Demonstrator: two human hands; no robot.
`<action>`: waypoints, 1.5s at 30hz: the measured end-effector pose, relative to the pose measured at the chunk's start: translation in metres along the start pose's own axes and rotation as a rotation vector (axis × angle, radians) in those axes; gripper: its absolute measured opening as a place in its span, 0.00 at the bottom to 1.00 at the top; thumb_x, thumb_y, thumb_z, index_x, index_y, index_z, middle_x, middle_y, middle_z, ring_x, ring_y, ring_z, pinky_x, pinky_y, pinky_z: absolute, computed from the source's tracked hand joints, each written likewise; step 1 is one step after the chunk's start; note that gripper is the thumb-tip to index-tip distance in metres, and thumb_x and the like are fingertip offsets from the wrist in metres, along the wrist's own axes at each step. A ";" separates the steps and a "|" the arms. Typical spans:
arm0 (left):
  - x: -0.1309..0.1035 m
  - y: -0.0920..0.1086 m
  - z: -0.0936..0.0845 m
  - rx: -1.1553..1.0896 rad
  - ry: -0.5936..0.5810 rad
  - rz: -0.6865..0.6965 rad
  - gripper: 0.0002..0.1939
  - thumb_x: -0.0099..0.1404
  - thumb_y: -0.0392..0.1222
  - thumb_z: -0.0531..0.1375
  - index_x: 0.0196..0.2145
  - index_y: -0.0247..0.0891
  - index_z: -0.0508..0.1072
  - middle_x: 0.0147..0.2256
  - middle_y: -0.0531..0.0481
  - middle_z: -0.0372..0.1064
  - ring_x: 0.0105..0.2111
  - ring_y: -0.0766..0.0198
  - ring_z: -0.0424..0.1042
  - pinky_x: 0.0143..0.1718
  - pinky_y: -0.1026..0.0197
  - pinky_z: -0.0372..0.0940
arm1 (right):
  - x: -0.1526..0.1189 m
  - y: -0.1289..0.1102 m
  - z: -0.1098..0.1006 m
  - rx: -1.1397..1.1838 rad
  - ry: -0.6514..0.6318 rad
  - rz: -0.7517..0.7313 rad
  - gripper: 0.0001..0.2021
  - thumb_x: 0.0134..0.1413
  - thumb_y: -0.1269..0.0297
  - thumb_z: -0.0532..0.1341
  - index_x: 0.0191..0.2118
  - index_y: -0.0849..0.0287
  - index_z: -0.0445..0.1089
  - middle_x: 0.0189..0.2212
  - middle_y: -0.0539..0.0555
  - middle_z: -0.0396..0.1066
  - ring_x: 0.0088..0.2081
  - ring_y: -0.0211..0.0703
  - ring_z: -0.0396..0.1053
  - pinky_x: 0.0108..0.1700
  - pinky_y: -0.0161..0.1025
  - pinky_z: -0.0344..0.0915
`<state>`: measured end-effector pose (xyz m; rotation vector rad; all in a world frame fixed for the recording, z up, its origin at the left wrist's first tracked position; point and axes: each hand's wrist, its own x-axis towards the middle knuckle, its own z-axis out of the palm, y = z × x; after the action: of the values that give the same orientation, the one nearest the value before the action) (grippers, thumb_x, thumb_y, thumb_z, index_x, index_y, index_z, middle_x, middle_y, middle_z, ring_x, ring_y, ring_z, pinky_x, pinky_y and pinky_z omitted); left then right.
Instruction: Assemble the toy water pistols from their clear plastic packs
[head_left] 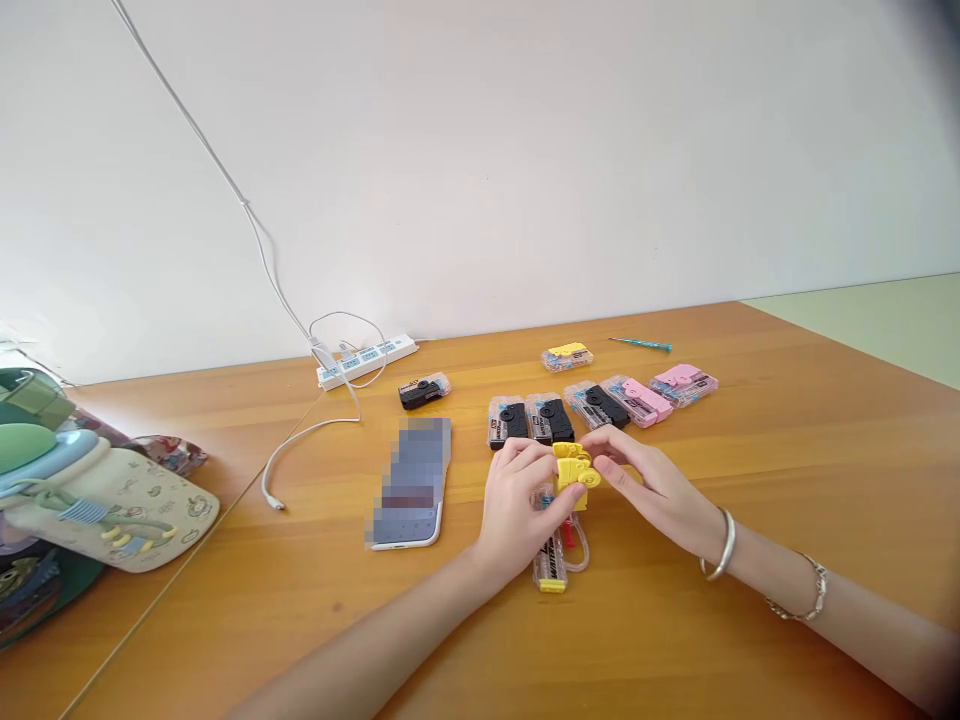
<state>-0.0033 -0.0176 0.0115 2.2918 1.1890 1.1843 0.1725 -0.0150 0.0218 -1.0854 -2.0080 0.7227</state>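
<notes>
In the head view, my left hand [517,505] is closed around the left side of a yellow plastic toy part [576,472] that has a round ring-shaped boss. My right hand [649,485] meets the part's right edge with its thumb and fingertips, the fingers curved around it. Under my hands lies a clear plastic toy body [553,560] with black "WATER" lettering and a yellow end cap, partly hidden by my left hand. Beside it are a small red piece [568,532] and a loop of clear tubing [583,550].
Behind my hands lie several clear toys with black [551,418] or pink [646,400] parts, and a yellow one [567,355]. Further off is a teal screwdriver [652,345]. To the left are a phone [416,480], a black toy [424,391], a power strip [367,360], a white cable [307,432] and a patterned bottle [150,500].
</notes>
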 end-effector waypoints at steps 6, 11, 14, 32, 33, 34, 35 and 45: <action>0.002 0.000 -0.002 -0.066 0.000 0.004 0.06 0.61 0.38 0.57 0.35 0.41 0.74 0.38 0.49 0.72 0.42 0.59 0.62 0.45 0.54 0.61 | 0.001 -0.001 0.001 -0.027 0.090 -0.015 0.13 0.51 0.58 0.59 0.42 0.54 0.61 0.40 0.54 0.69 0.42 0.46 0.68 0.45 0.46 0.66; 0.002 0.000 -0.003 -0.097 0.009 0.000 0.09 0.63 0.36 0.52 0.36 0.41 0.72 0.41 0.49 0.71 0.44 0.59 0.63 0.46 0.53 0.61 | 0.005 0.004 -0.002 0.090 0.155 0.004 0.11 0.52 0.59 0.58 0.41 0.54 0.60 0.40 0.54 0.67 0.43 0.46 0.67 0.47 0.47 0.66; 0.002 0.000 -0.004 -0.128 0.010 -0.057 0.10 0.64 0.35 0.51 0.38 0.41 0.70 0.40 0.50 0.71 0.44 0.60 0.64 0.47 0.54 0.60 | 0.007 0.011 -0.004 0.183 0.186 0.064 0.10 0.52 0.58 0.57 0.40 0.54 0.60 0.40 0.53 0.66 0.43 0.45 0.67 0.46 0.45 0.66; -0.002 0.002 0.000 0.132 -0.231 -0.098 0.06 0.61 0.38 0.53 0.30 0.42 0.70 0.40 0.49 0.66 0.44 0.57 0.63 0.45 0.53 0.58 | 0.011 0.009 -0.009 0.445 0.179 0.330 0.16 0.51 0.51 0.56 0.42 0.54 0.60 0.45 0.54 0.69 0.45 0.46 0.68 0.43 0.41 0.65; -0.002 0.002 0.000 0.076 -0.224 -0.093 0.06 0.61 0.37 0.52 0.31 0.42 0.69 0.39 0.50 0.67 0.44 0.58 0.64 0.45 0.54 0.59 | 0.011 0.009 -0.009 0.479 0.184 0.331 0.15 0.52 0.51 0.56 0.42 0.53 0.58 0.44 0.54 0.69 0.44 0.45 0.69 0.42 0.40 0.65; -0.002 0.003 -0.001 0.010 -0.227 -0.099 0.07 0.62 0.37 0.50 0.32 0.42 0.68 0.37 0.50 0.68 0.41 0.60 0.66 0.43 0.56 0.60 | 0.010 0.009 -0.008 0.518 0.189 0.329 0.15 0.53 0.51 0.55 0.42 0.52 0.56 0.43 0.53 0.70 0.41 0.44 0.70 0.41 0.40 0.65; -0.003 0.003 -0.002 -0.058 -0.236 -0.116 0.07 0.63 0.37 0.49 0.34 0.42 0.66 0.34 0.52 0.69 0.37 0.62 0.68 0.40 0.59 0.62 | 0.010 0.009 -0.008 0.556 0.189 0.325 0.15 0.53 0.51 0.55 0.42 0.52 0.54 0.41 0.52 0.70 0.38 0.42 0.71 0.40 0.41 0.65; 0.002 -0.001 0.000 -0.537 -0.119 -0.381 0.11 0.61 0.43 0.55 0.40 0.41 0.58 0.25 0.56 0.68 0.22 0.69 0.69 0.24 0.67 0.63 | 0.005 0.008 0.002 0.550 0.088 0.262 0.19 0.50 0.54 0.60 0.44 0.50 0.54 0.25 0.42 0.59 0.20 0.31 0.59 0.28 0.35 0.63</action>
<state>-0.0034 -0.0158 0.0118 1.6314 1.0434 1.0463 0.1725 -0.0075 0.0165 -1.0248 -1.4722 1.2507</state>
